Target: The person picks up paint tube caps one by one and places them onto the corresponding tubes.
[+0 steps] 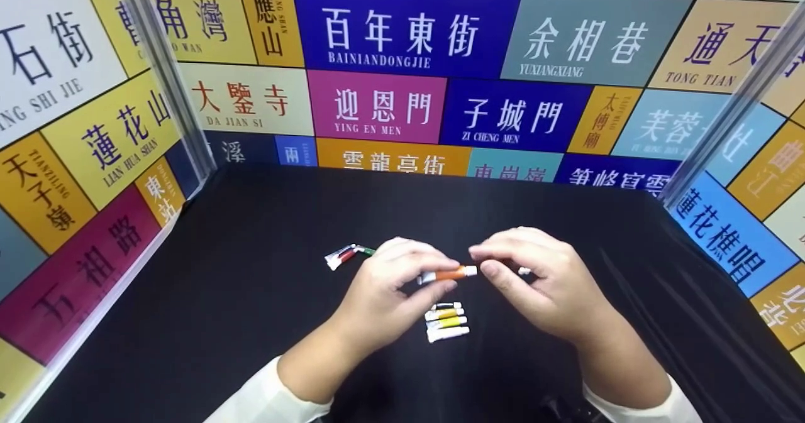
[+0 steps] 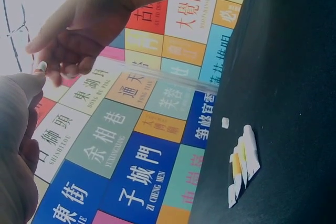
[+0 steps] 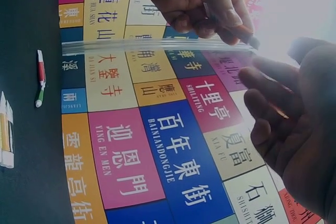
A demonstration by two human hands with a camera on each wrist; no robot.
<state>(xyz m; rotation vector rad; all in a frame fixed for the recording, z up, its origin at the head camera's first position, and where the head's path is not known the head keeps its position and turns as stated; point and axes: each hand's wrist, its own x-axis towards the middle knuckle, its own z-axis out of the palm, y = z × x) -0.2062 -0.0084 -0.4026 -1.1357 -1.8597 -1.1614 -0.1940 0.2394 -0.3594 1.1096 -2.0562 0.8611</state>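
My left hand [image 1: 393,285] pinches a small orange paint tube [image 1: 451,274] between thumb and fingers, its white cap end pointing right. The right hand [image 1: 547,278] is beside that end, its fingers loosely bent with a gap to the cap. In the right wrist view the orange tube [image 3: 244,31] shows in the left hand's fingertips. Below the hands, several paint tubes lie in a row on the black cloth, among them a yellow tube [image 1: 448,323] and a white tube [image 1: 448,334].
Left of the left hand lie a red tube [image 1: 343,258] and a green tube [image 1: 365,251], close together. A small white piece [image 1: 524,271] shows behind the right hand. Panels printed with place names [image 1: 402,27] enclose the black-covered table [image 1: 251,297] at the back and sides.
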